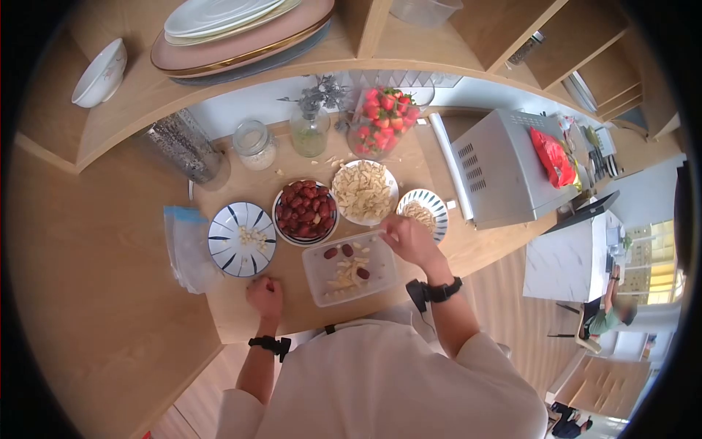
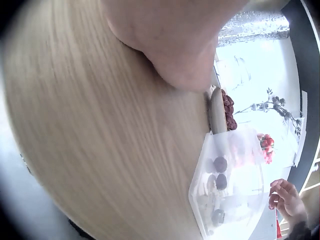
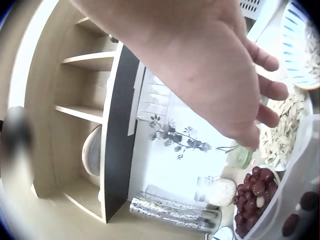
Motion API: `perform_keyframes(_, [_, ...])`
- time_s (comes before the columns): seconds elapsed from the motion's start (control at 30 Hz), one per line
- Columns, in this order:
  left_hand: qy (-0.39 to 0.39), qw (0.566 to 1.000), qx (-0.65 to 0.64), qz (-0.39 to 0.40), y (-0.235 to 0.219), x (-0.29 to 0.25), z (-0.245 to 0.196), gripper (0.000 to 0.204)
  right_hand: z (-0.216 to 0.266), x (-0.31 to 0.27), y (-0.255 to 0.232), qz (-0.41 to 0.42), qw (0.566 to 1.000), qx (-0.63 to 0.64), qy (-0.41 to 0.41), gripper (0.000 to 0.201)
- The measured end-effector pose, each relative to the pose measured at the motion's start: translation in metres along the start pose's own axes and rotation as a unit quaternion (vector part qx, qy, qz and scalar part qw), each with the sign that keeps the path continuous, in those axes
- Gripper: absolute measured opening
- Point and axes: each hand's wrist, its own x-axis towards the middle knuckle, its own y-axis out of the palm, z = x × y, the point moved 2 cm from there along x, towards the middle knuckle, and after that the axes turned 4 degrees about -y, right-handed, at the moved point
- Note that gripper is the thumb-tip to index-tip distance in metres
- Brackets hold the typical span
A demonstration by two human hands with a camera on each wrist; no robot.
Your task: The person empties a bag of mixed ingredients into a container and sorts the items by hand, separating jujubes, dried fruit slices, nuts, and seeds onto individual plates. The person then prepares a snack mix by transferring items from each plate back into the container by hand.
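Right hand (image 1: 411,240), fingers bent, grip unclear, is by the upper-right corner of the plastic container (image 1: 384,276), just below head-view centre; left hand (image 1: 265,296) curled, contents hidden, lower left; too low a pass could tip the red dates (image 1: 363,273) out.

A light-brown wooden desk (image 1: 238,318) stands beneath a pale wooden open shelf unit (image 1: 373,29), with a white wall (image 1: 227,115) between them. Pale, striped wood-look floor (image 1: 504,293) runs off to the right, past a white, grey-veined marble-look counter block (image 1: 559,256). Beyond it, a bright window with yellow fabric (image 1: 665,260) lights the far side, near a low wooden cabinet (image 1: 610,377).
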Motion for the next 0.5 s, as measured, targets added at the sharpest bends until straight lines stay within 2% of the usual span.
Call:
perform_keyframes(0.07, [-0.018,1.000,-0.001,0.015,0.002,0.000,0.000,0.020,-0.014,0.021,-0.003,-0.049,0.998,-0.017,0.026,0.019])
perform_keyframes(0.17, [-0.017,1.000,0.011,0.015,-0.003,0.002,-0.009,0.021,-0.037,0.050,-0.002,-0.067,0.997,-0.010,0.024,0.023])
perform_keyframes(0.3, [-0.023,0.999,0.033,0.021,0.002,0.003,-0.007,0.021,-0.056,0.081,0.008,-0.037,0.998,-0.043,0.017,0.027])
perform_keyframes(0.37, [0.079,0.996,0.036,0.027,0.006,0.000,-0.020,0.021,-0.064,0.091,0.017,-0.004,0.996,-0.086,-0.006,0.031])
perform_keyframes(0.5, [0.099,0.993,0.057,0.042,0.020,0.000,-0.044,0.021,-0.082,0.111,0.041,0.029,0.993,-0.110,-0.030,0.032])
